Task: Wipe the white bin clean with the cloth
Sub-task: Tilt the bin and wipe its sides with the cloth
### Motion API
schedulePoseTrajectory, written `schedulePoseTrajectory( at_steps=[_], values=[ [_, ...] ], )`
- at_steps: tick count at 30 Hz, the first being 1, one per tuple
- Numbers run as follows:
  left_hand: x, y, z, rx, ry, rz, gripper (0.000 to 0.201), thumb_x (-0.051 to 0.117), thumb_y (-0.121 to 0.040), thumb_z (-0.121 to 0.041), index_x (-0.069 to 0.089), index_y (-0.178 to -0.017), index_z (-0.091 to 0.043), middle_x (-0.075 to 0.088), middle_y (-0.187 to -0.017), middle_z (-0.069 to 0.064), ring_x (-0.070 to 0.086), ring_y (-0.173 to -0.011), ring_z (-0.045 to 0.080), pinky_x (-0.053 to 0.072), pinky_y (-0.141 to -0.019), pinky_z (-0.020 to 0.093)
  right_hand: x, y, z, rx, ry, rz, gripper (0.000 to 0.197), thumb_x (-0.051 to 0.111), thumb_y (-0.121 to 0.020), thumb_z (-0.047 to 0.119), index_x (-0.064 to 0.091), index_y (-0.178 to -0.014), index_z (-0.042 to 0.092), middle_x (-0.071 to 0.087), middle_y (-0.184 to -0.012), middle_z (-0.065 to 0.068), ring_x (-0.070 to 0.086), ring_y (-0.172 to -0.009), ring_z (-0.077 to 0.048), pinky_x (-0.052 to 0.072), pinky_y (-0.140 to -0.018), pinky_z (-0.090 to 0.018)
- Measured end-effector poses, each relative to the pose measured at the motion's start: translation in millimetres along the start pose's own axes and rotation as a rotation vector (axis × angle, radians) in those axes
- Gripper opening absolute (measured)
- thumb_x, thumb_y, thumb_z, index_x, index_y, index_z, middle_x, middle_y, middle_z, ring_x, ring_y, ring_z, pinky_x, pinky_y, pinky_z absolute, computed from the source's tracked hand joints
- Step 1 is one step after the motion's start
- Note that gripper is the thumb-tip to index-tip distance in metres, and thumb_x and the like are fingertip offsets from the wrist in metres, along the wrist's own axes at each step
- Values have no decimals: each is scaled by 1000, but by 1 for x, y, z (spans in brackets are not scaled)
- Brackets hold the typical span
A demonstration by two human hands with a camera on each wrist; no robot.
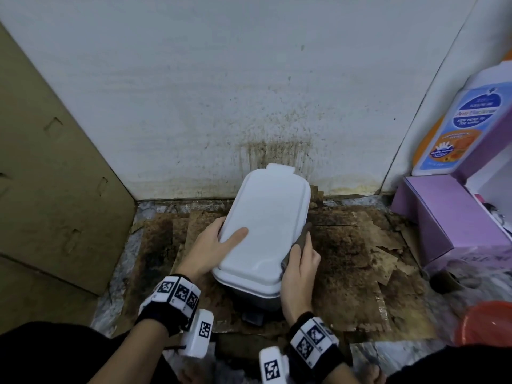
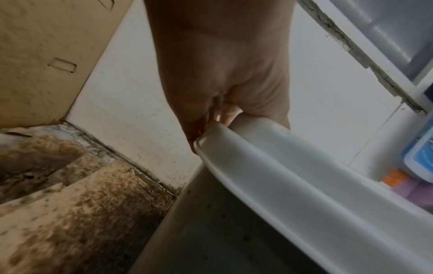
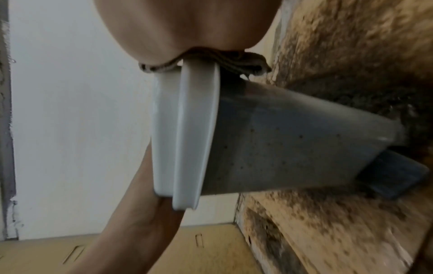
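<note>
The white bin (image 1: 266, 223) stands on the dirty floor near the wall, its lid closed, its grey pedal (image 1: 250, 317) toward me. My left hand (image 1: 213, 245) grips the lid's left edge, thumb lying on top and fingers wrapped under the rim (image 2: 225, 118). My right hand (image 1: 300, 261) presses a brownish-grey cloth (image 1: 297, 245) against the bin's right rim. The right wrist view shows the cloth (image 3: 234, 61) bunched between palm and the lid edge (image 3: 187, 129), and the bin's speckled grey side wall (image 3: 293, 144).
Stained, torn cardboard (image 1: 354, 259) covers the floor under the bin. A splattered white wall (image 1: 249, 106) is right behind it. A cardboard box (image 1: 55, 176) stands at left. A purple box (image 1: 448, 217), a labelled bottle (image 1: 465, 128) and an orange-red bowl (image 1: 487, 325) crowd the right.
</note>
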State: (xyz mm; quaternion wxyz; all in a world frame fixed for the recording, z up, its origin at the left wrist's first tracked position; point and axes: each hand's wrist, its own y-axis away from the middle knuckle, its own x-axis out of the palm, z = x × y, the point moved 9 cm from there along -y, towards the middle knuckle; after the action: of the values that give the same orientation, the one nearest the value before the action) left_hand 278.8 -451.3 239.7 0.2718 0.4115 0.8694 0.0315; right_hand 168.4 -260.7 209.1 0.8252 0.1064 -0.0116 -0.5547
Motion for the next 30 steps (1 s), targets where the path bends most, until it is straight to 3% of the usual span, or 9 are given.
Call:
schedulePoseTrajectory(
  at_steps=[4,8,11,13,16,19,23,27,30],
  values=[
    [-4,-8,5,8,-40,10,64,67,-82,-75,59,-133,-38,67,-123,-18,67,-106,4,59,-91,36,7,12,-8,7,-15,-62,54,33,-108,36,18,-159,29,32,-125,8,43,-119,-12,38,-102,-29],
    [2,-14,12,9,-111,-56,67,60,-75,-88,61,-124,-43,65,-118,-13,65,-107,9,56,-94,44,3,-8,-5,38,-14,11,55,32,-109,37,13,-160,29,30,-126,9,43,-118,-13,35,-97,-26],
    [3,-6,20,-31,-78,-141,84,55,-73,-92,56,-134,-34,62,-124,-11,63,-111,13,55,-96,47,0,-32,3,38,11,78,58,32,-109,39,9,-161,30,25,-126,11,40,-115,-13,33,-96,-26],
    [2,6,24,-49,-67,-193,83,51,-80,-88,52,-138,-29,59,-127,-8,60,-113,15,52,-99,47,-2,-52,7,26,32,121,59,31,-108,41,6,-161,32,24,-126,11,39,-115,-14,32,-96,-27],
    [2,24,31,-103,-70,-232,72,47,-88,-81,52,-130,-23,57,-123,-4,59,-109,17,50,-95,43,-5,-78,15,2,82,169,60,30,-108,44,3,-161,35,28,-133,5,39,-112,-16,32,-95,-29],
    [8,37,45,-154,-38,-250,68,50,-86,-81,49,-117,-21,56,-116,-2,59,-106,19,51,-92,44,-4,-100,24,5,133,232,63,29,-107,49,-2,-160,36,22,-146,0,36,-131,-24,33,-98,-34],
    [16,47,50,-182,61,-279,55,55,-91,-69,48,-108,-17,59,-106,-2,59,-96,10,47,-73,30,-2,-128,38,37,195,284,62,26,-108,48,-5,-159,37,11,-161,-3,25,-145,-31,28,-95,-36],
    [18,44,50,-147,124,-262,58,57,-91,-69,55,-113,-16,65,-105,-3,64,-99,12,49,-74,28,3,-162,40,-17,200,353,66,32,-100,58,3,-158,44,16,-166,1,14,-153,-31,24,-118,-50],
    [14,45,50,-165,129,-292,50,60,-95,-58,56,-119,-15,65,-108,-6,61,-97,4,44,-71,20,6,-183,23,36,87,395,78,46,-90,61,18,-159,37,24,-166,7,27,-151,-21,28,-121,-50]
  ],
)
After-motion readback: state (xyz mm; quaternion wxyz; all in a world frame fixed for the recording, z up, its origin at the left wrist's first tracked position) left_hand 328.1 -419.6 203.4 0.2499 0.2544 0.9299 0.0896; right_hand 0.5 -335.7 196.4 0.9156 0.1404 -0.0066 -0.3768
